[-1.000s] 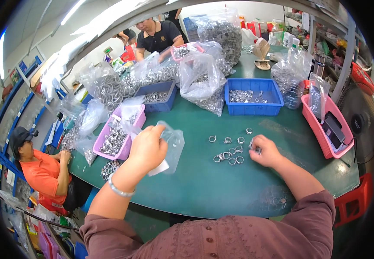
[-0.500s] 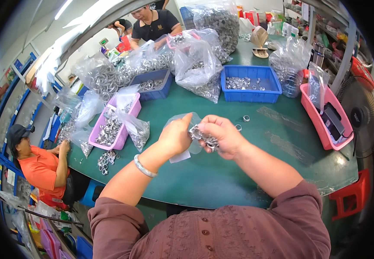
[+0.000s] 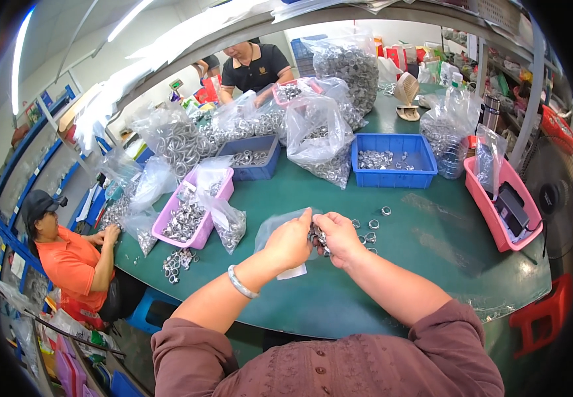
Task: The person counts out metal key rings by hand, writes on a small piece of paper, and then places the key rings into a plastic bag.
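My left hand (image 3: 291,242) is closed on a clear plastic bag (image 3: 268,228), its thumb pointing up. A white slip of paper (image 3: 293,272) shows under that hand. My right hand (image 3: 341,239) is pressed close against the left, its fingers curled round a clump of silvery metal rings (image 3: 317,239) that look like hose clamps. The rings sit between the two hands; how far they are inside the bag is hidden. Several loose rings (image 3: 371,237) lie on the green table (image 3: 392,291) just right of my right hand.
Ahead stand a blue bin (image 3: 392,178) and a grey-blue bin (image 3: 258,173) with rings. A pink basket (image 3: 197,235) is at left, another pink basket (image 3: 506,205) at right. Bulging bags (image 3: 316,139) line the back. Co-workers (image 3: 75,255) sit at left and stand across.
My right hand has drawn closer to the left with the rings. More loose rings now lie on the table beside it. The whole view has shifted slightly.
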`<state>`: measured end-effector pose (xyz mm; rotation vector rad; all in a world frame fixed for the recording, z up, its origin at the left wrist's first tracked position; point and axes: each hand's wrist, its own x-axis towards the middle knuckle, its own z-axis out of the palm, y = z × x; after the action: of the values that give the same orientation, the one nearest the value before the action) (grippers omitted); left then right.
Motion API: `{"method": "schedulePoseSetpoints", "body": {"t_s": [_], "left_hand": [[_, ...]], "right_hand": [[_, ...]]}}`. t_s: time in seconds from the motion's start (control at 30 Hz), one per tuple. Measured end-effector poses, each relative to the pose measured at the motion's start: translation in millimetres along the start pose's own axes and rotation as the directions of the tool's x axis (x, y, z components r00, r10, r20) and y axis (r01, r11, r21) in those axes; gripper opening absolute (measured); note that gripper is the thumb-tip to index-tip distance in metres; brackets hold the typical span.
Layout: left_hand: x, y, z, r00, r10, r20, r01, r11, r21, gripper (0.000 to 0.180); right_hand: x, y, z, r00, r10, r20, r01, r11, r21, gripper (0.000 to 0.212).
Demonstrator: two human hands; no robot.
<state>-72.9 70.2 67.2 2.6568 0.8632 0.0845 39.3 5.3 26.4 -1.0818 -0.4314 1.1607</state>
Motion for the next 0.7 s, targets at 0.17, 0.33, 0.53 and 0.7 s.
{"method": "schedulePoseSetpoints", "body": {"t_s": [0.17,0.33,0.53,0.7], "left_hand": [[1,0,12,0.980,0.100,-0.172,-0.112,0.992,-0.059,0.062],[2,5,9,0.987,0.045,-0.151,-0.064,0.990,-0.124,0.065],[-3,2,17,0.981,0.024,-0.192,-0.054,0.987,-0.153,0.065],[-1,-4,31,0.936,0.068,-0.345,-0.144,0.969,-0.201,0.061]], "right_hand": [[9,9,-2,1.000,0.026,-0.012,-0.027,1.000,-0.013,0.020],[13,6,-4,0.993,0.081,0.087,-0.077,0.996,-0.049,0.022],[15,5,-3,0.985,0.137,0.108,-0.127,0.987,-0.096,0.025],[22,9,-1,0.981,0.181,0.065,-0.177,0.982,-0.065,0.030]]}}
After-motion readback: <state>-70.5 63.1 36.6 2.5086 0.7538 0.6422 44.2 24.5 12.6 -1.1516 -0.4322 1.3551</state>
